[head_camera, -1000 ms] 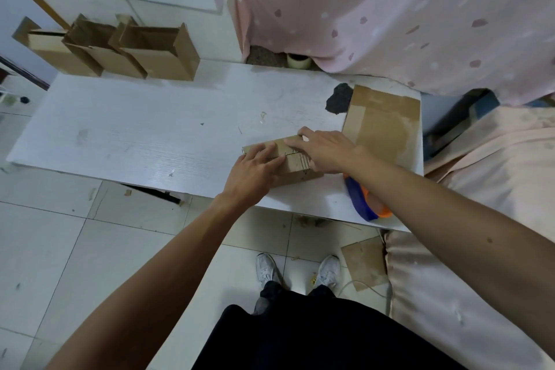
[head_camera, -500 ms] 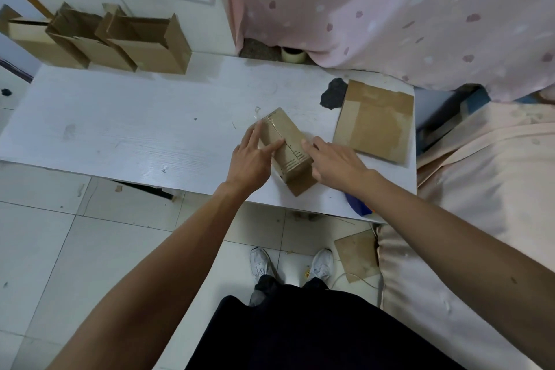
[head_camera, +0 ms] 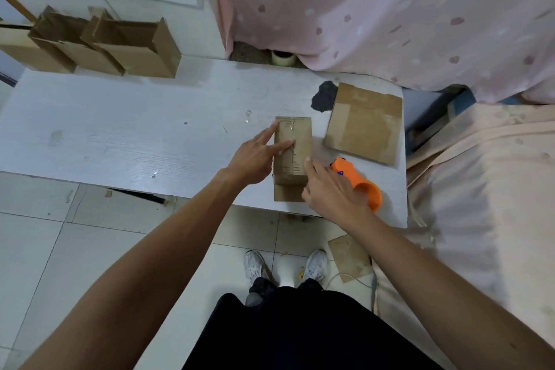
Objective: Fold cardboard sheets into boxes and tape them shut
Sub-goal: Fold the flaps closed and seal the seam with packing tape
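Near the front edge of the counter [head_camera: 120, 129], right of centre, the cardboard box [head_camera: 292, 147] lies flaps-down. Your left hand [head_camera: 255, 156] presses straight fingers on its top seam. Your right hand [head_camera: 333, 192] sits at the box's near corner, partly over the orange tape dispenser [head_camera: 365, 189]. I cannot tell whether those fingers grip anything.

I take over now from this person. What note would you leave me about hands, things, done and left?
Left hand: open, fingers flat on the box top seam.
Right hand: open, at the box's near right corner, beside the tape dispenser.
Done: box folded.
Left: close the near flap, tape the box, then fold the flat sheet lying to its right.
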